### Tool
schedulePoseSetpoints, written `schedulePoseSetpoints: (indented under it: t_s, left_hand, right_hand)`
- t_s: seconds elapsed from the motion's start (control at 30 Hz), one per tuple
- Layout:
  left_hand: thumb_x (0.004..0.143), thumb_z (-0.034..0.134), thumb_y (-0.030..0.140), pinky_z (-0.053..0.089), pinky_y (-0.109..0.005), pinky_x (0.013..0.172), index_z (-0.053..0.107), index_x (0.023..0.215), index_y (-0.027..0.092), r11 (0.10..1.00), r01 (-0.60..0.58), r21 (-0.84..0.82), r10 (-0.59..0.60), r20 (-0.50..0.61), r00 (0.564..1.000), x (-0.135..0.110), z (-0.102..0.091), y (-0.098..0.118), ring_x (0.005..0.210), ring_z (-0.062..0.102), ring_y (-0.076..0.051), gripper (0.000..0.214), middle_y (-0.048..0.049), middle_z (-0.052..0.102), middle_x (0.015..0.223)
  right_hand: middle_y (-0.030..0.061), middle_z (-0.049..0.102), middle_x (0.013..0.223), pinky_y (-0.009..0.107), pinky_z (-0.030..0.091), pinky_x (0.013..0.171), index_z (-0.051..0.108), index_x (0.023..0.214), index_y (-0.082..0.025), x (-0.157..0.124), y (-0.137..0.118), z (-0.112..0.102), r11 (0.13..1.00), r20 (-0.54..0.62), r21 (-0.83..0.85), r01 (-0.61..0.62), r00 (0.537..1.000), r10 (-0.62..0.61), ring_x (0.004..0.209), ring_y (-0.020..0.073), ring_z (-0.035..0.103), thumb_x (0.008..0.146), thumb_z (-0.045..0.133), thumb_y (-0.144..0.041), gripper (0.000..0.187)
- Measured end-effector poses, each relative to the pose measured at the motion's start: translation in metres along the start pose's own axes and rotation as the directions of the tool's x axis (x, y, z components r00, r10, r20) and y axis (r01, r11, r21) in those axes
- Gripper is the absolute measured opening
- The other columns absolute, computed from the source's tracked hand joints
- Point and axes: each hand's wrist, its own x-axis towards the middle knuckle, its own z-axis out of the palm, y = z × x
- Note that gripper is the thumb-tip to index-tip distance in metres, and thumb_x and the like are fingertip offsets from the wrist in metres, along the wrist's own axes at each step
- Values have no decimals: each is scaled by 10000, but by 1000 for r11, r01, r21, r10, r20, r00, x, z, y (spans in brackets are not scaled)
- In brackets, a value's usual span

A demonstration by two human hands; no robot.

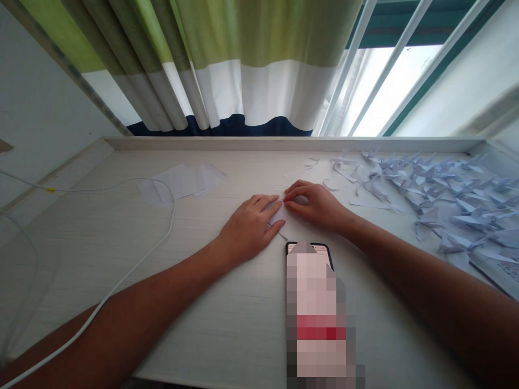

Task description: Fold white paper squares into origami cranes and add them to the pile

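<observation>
A small piece of white paper (276,215) lies on the table in the middle of the view, mostly covered by my left hand (252,224). That hand rests flat over it, fingers stretched out and thumb apart, pressing it to the tabletop. My right hand (310,202) comes in from the other side, thumb and fingertips pinched together at the paper's upper right edge. How the paper is folded cannot be made out under the fingers. Just below the hands lies a phone (310,248), its screen largely blurred out.
Many folded paper cranes (454,205) crowd the right side, some on a printed sheet or booklet (498,275). Thin paper strips (373,205) lie beside them. Flat white sheets (182,181) sit at the back left. A white cable (172,210) crosses over my left forearm. A raised ledge (284,143) edges the back.
</observation>
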Motion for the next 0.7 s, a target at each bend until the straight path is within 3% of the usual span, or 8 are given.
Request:
schedulePoseSetpoints:
  t_s: [0.3,0.47,0.7]
  left_hand:
    - [1030,509,369,446,-445,1142,619,1367,125,1000,-9,21,9,4,1000,0,0,1,1301,531,-274,430,-107,644,1398]
    - [1034,498,364,442,-441,1142,622,1364,111,999,-7,52,7,9,1000,1,0,2,1299,531,-278,434,-105,649,1397]
    - [1026,510,348,448,-434,1132,635,1339,119,999,-5,54,4,18,1000,3,-2,4,1287,540,-271,407,-106,658,1376]
  right_hand:
    - [57,726,975,366,512,891,738,776,-190,1,-6,5,993,-35,-101,-62,998,58,900,217,688,853,657,-143,121]
    - [90,682,961,416,499,922,694,772,-186,-2,-10,11,979,-51,-187,-85,996,77,991,266,622,878,619,-163,132]
    - [112,630,976,452,478,942,632,814,-183,-2,-4,15,979,12,-202,-14,1000,16,1025,290,556,906,554,-185,120]
